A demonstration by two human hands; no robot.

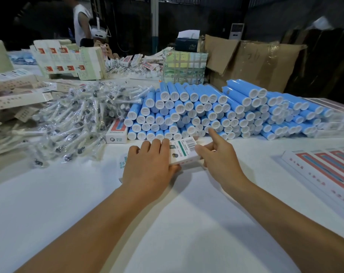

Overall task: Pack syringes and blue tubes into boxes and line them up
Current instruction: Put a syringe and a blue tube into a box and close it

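Note:
A white box [184, 152] with a barcode label lies on the white table between my hands. My left hand [149, 166] covers its left part and grips it, fingers curled over the top edge. My right hand [218, 154] holds the box's right end with the thumb, while its index finger points out toward the stacked blue tubes [198, 111] just behind. A heap of wrapped syringes [74, 123] lies to the left. A second box [117, 132] stands beside the tube stack.
Packed boxes lined up in a row [324, 168] sit at the right. Flat unfolded cartons [13, 93] pile up at the far left. Cardboard cartons [256, 64] stand behind the tubes. Another person [82, 22] is across the table [177, 223].

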